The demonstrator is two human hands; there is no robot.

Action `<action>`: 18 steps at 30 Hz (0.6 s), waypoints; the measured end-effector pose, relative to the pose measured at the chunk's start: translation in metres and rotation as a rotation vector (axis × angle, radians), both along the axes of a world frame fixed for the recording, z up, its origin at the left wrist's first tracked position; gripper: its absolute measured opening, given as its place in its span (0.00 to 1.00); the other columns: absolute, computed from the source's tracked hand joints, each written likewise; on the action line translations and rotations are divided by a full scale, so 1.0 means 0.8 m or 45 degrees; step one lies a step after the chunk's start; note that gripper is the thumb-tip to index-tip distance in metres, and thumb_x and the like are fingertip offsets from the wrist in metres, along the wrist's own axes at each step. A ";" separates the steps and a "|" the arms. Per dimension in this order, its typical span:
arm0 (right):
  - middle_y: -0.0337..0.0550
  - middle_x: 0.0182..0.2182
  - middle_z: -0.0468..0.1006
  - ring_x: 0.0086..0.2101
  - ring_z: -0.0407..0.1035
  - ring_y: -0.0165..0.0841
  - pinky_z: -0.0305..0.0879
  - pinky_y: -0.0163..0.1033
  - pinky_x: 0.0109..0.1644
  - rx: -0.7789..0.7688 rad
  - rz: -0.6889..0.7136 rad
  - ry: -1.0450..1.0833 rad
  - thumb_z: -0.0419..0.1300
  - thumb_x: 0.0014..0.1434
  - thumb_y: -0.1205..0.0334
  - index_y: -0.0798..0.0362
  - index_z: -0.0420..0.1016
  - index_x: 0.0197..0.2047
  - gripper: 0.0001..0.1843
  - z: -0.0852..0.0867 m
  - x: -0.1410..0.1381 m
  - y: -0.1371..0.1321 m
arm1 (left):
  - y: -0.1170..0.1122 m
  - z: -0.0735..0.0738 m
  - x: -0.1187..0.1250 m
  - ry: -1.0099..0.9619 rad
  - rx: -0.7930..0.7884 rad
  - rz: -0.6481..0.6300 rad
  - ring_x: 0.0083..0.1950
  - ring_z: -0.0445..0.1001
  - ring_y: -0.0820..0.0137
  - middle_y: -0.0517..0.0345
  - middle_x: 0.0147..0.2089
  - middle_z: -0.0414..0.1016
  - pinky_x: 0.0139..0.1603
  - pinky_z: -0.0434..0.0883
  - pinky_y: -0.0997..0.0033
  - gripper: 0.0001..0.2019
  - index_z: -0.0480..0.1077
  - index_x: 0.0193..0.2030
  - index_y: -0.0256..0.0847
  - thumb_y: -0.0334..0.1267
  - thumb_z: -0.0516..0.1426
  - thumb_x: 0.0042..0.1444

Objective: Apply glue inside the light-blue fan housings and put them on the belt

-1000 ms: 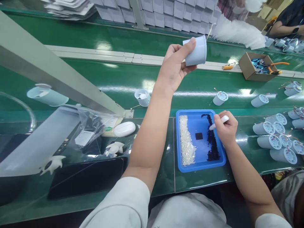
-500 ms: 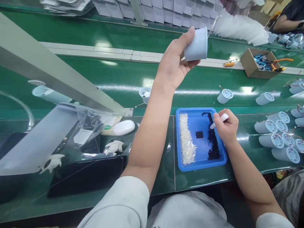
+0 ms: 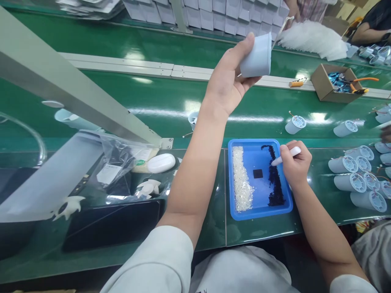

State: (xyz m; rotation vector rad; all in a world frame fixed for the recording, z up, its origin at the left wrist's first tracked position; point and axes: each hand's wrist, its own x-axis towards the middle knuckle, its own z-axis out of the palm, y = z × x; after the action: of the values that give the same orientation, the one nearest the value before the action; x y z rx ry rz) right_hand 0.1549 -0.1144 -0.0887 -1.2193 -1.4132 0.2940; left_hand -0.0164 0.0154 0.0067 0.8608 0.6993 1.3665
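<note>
The left hand [image 3: 232, 73] was raised above the far part of the green table [image 3: 259, 236], thumb and fingers curled round a pale blue cup [image 3: 258, 57], whose rim faced right; a pale cord [image 3: 281, 30] stuck out beyond that rim. The right hand [image 3: 296, 165] was folded almost into a fist about a white stick [image 3: 290, 154], thumb laid along it, over the right edge of a blue tray [image 3: 262, 214]. The stick's tip was at the black bits [image 3: 276, 191] strewn along that edge, though whether it touched them could not be told. White bits [image 3: 242, 183] lay along the tray's left edge, and a black square [image 3: 258, 173] sat near its middle. The tray itself rested close to the table's front edge. To its left, a clear plastic bag [image 3: 117, 156] carried a white label [image 3: 108, 174] with print too small to read, and beside a white oval piece [image 3: 161, 162] a green mark [image 3: 140, 162] had tiny lettering, also unreadable. Several pale blue cups [image 3: 350, 182] were grouped right of the tray, and a cardboard box [image 3: 331, 89] with orange-handled pliers [image 3: 359, 90] stood farther back.
</note>
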 end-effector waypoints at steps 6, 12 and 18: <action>0.32 0.19 0.67 0.20 0.60 0.26 0.58 0.35 0.25 -0.049 0.181 0.144 0.61 0.58 0.62 0.50 0.61 0.23 0.15 -0.002 -0.003 -0.003 | 0.001 0.001 0.005 -0.217 -0.005 -0.169 0.32 0.75 0.83 0.65 0.31 0.70 0.42 0.73 0.77 0.12 0.67 0.35 0.37 0.36 0.47 0.66; 0.35 0.20 0.71 0.23 0.65 0.27 0.63 0.36 0.27 -0.197 0.560 -0.066 0.61 0.59 0.61 0.51 0.66 0.24 0.13 0.003 -0.010 -0.010 | -0.004 0.000 0.020 0.051 -0.067 -0.103 0.37 0.72 0.75 0.59 0.30 0.67 0.38 0.71 0.76 0.13 0.64 0.31 0.38 0.37 0.48 0.67; 0.38 0.33 0.75 0.29 0.74 0.30 0.73 0.40 0.33 0.182 0.204 0.419 0.60 0.62 0.54 0.48 0.73 0.36 0.08 0.003 -0.001 -0.008 | -0.016 -0.015 0.047 0.368 0.033 -0.282 0.28 0.63 0.79 0.61 0.26 0.63 0.31 0.67 0.77 0.11 0.63 0.29 0.37 0.33 0.52 0.64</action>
State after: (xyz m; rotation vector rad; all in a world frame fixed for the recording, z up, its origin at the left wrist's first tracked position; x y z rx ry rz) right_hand 0.1541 -0.1206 -0.0867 -0.8959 -1.2231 0.4735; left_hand 0.0214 0.0025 -0.0051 1.1357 0.7819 1.0660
